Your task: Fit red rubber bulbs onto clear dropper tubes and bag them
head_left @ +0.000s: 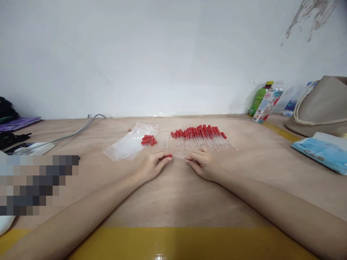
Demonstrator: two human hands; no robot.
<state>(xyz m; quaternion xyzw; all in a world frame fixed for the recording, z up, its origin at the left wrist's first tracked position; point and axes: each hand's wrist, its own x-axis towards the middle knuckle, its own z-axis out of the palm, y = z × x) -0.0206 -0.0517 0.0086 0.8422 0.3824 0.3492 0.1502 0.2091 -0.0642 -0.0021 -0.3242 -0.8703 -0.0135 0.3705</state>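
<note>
Yellow edge [173,240]; dropper [179,156] seemingly between fingers [195,155]

Bulbs [205,130] are red, tubes [163,143] clear, tabletop [179,198] lt brn w/ yel strip [173,242]

there were 2 bare hands [155,165], 1 held thin clear red-capped tube [179,156], 1 yellow-capped green plastic btl. [257,99], 1 flat blue plastic pkt. [321,153], overlapping rowed tubes [205,128] & loose red caps [148,138], exact no. unclear
</note>
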